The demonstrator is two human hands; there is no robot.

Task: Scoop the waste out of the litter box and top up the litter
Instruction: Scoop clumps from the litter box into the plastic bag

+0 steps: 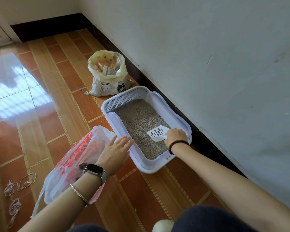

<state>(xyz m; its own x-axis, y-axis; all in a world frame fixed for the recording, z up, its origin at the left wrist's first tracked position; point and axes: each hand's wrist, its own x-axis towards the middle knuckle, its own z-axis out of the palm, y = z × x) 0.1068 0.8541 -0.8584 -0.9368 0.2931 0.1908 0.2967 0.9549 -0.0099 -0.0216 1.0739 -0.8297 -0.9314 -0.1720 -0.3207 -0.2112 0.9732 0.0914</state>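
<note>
scoop lengthwise in litter box, blade toward left

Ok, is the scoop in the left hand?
No, the right hand grips the white scoop over the litter, while the left hand lies open at the litter box rim.

Lavender-white litter box, grey litter, white slotted scoop.

We see a smartwatch at the left hand wrist: dark rectangular face, silver case, grey strap. Behind it, a thin twisted metallic bangle. At the right hand wrist, a dark brown bead bracelet. Over our knees, dark navy fabric.
</note>
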